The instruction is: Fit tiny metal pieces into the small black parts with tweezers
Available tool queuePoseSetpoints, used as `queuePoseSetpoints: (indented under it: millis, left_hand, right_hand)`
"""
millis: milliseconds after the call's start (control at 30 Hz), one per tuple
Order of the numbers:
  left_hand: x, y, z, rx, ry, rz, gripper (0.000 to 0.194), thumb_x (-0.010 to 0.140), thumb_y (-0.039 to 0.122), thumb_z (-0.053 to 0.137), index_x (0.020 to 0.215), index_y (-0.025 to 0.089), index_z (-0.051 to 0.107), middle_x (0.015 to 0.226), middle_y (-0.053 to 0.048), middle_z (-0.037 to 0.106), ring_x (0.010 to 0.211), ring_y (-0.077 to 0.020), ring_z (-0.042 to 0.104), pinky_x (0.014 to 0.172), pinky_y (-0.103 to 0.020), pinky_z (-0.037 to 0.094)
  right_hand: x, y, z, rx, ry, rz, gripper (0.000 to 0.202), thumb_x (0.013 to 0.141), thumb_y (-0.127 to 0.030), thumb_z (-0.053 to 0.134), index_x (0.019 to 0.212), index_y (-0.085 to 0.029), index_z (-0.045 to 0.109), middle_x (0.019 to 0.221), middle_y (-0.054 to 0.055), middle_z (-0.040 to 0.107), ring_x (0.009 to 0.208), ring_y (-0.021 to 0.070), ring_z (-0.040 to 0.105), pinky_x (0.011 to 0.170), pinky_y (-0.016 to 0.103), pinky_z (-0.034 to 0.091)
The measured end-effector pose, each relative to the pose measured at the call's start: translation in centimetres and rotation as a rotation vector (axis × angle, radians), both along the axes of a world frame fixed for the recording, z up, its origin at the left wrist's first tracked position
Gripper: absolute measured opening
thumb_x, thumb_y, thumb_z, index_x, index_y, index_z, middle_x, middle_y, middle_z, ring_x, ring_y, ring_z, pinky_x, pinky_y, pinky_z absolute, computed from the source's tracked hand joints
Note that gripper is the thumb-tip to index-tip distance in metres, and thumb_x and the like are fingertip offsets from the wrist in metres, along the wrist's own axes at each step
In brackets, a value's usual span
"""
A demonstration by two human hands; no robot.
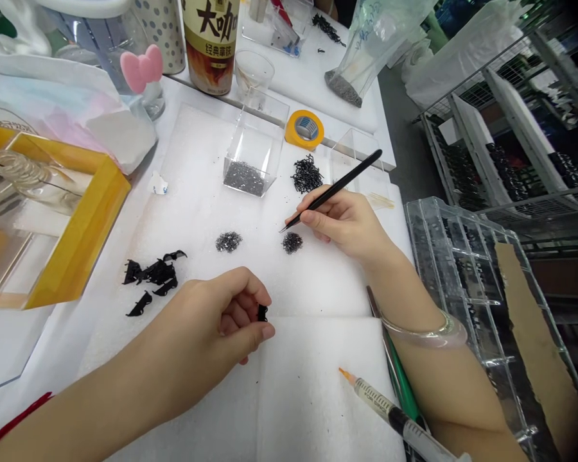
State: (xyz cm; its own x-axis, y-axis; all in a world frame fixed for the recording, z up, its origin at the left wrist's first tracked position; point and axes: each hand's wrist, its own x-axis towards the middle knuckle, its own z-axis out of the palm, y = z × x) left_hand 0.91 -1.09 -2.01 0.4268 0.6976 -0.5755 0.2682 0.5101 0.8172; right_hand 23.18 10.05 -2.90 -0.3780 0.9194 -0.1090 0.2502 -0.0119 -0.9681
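Between the thumb and fingers of my left hand (pixel 231 314) is a small black part (pixel 262 313), mostly hidden by the fingertips. My right hand (pixel 340 221) grips black tweezers (pixel 341 183) like a pen. Their fine tips point down and left, just above a small heap of tiny dark pieces (pixel 292 242). A similar heap of tiny shiny pieces (pixel 228 242) lies to its left. Left of my left hand are several black curved parts (pixel 157 273) in a loose pile. Beyond the tweezers sits a pile of black pieces (pixel 307 174).
A clear box (pixel 250 167) with tiny dark pieces stands behind the heaps, near yellow tape (pixel 304 129). At the front right lie a syringe (pixel 390 410) and a green-handled tool (pixel 402 378). A yellow-edged box (pixel 77 256) borders the left; a bottle (pixel 209 48) stands behind.
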Motion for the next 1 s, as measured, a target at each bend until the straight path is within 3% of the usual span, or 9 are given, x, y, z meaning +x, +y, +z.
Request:
queuePoseSetpoints:
  millis: [867, 1000]
  left_hand:
    - [0.07, -0.11, 0.04, 0.007, 0.009, 0.054, 0.017, 0.075, 0.030, 0.069, 0.072, 0.023, 0.055, 0.062, 0.005, 0.065, 0.054, -0.0125, 0.061, 0.053, -0.024, 0.050]
    - [-0.04, -0.14, 0.11, 0.065, -0.009, 0.141, 0.018, 0.076, 0.027, 0.071, 0.070, 0.021, 0.055, 0.059, 0.006, 0.064, 0.052, -0.0100, 0.061, 0.050, -0.020, 0.049]
  right_hand:
    - [-0.06, 0.16, -0.16, 0.007, -0.027, -0.021, 0.018, 0.074, -0.027, 0.077, 0.080, -0.016, 0.064, 0.064, -0.001, 0.067, 0.043, 0.0060, 0.050, 0.034, 0.018, 0.036]
    - [-0.48, -0.14, 0.44, 0.008, 0.061, -0.042, 0.018, 0.074, -0.027, 0.078, 0.078, -0.016, 0.064, 0.065, 0.001, 0.068, 0.048, 0.0079, 0.057, 0.035, 0.017, 0.038]
